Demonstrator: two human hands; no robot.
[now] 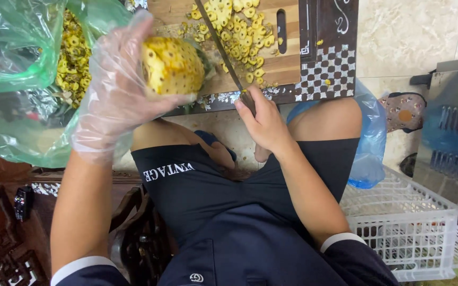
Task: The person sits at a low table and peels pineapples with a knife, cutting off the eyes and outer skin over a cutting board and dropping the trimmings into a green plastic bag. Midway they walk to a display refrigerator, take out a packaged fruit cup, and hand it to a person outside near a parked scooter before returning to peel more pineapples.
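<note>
My left hand [115, 90], in a clear plastic glove, grips a peeled yellow pineapple [173, 66] and holds it up over the near edge of a wooden cutting board [287, 58]. My bare right hand [263, 124] is closed on the handle of a long knife [221, 45], its blade slanting up across the board just right of the fruit. Several small yellow pineapple trimmings [242, 37] lie scattered on the board. I sit with my knees under the board's dark patterned table [329, 69].
A green plastic bag [11, 58] with pineapple scraps hangs open at the left. A blue plastic bag [369, 148] sits by my right knee, a white slatted crate [414, 228] beside it. Dark carved wooden furniture [6, 249] fills the lower left.
</note>
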